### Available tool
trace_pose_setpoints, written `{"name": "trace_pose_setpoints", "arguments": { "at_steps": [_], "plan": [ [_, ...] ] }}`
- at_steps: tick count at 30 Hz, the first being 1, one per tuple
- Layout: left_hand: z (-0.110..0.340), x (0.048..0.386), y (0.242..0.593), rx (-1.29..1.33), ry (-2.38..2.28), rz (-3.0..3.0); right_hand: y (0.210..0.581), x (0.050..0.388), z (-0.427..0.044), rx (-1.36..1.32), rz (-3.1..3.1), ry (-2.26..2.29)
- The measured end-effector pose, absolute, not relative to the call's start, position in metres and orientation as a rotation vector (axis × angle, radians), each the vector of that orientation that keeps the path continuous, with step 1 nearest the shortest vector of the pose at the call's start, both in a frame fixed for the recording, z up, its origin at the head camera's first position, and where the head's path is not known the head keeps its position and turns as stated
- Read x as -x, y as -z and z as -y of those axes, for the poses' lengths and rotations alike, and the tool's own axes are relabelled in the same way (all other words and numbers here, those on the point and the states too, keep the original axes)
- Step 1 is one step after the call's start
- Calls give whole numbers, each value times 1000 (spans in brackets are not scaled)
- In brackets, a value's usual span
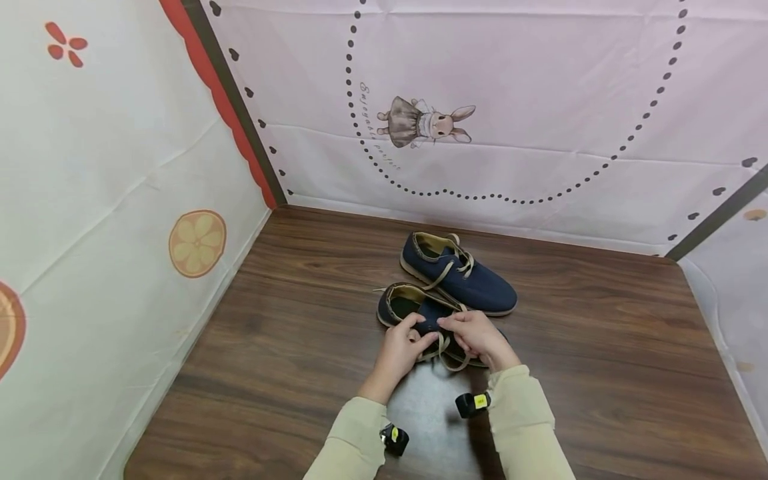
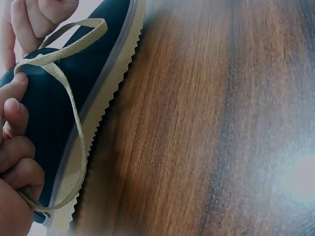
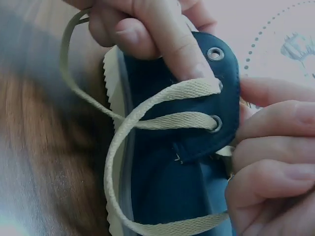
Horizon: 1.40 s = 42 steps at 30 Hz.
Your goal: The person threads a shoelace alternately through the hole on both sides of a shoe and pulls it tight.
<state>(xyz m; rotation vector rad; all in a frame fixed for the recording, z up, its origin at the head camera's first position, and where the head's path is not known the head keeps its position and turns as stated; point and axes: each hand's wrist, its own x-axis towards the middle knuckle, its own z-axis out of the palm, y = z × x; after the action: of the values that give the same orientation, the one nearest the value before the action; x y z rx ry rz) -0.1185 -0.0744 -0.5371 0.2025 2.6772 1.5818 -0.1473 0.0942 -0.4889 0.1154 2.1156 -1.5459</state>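
A navy lace-up shoe [image 1: 440,315] with a tan sole lies under both hands. My left hand [image 1: 401,350] grips its eyelet flap [image 3: 197,140], thumb against the lace at a metal eyelet. Below its curled fingers [image 2: 22,152] runs a length of the beige shoelace [image 2: 78,132]. Beside the flap's free edge, my right hand [image 3: 275,157] has curled fingers around part of the lace; its fingertips are partly hidden behind the flap. Lace passes through two eyelets, while the eyelet [image 3: 215,54] near the flap's top has none.
Another navy shoe [image 1: 480,287] with loosely laced beige laces lies just beyond, toe to the right. Both are on a dark wood-grain table [image 1: 288,313]. Printed fabric walls [image 1: 528,87] stand at the back and on both sides.
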Motion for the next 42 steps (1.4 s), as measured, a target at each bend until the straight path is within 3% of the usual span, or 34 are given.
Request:
{"name": "trace_pose_setpoints", "arguments": {
  "at_steps": [8,14,20,26,31,36,42],
  "plan": [
    [74,120,533,-178,-1591,-2619,457,148,-88,-20,-2176,2035],
    [73,120,533,-174,-1549,-2634,419,144,-88,476,-2392,2235],
    [71,122,534,-205,-1546,-2648,417,138,-82,899,-2269,2387],
    [74,116,530,-181,-1939,-2403,430,139,-83,650,-2450,1882],
    [80,111,510,-63,-2582,-1425,447,134,-85,571,-2435,1641],
    [84,107,502,-22,-2693,-892,462,125,-77,729,-2318,1534],
    [80,105,501,-71,-2810,-786,472,113,-72,486,-2420,1305]
  ]
}}
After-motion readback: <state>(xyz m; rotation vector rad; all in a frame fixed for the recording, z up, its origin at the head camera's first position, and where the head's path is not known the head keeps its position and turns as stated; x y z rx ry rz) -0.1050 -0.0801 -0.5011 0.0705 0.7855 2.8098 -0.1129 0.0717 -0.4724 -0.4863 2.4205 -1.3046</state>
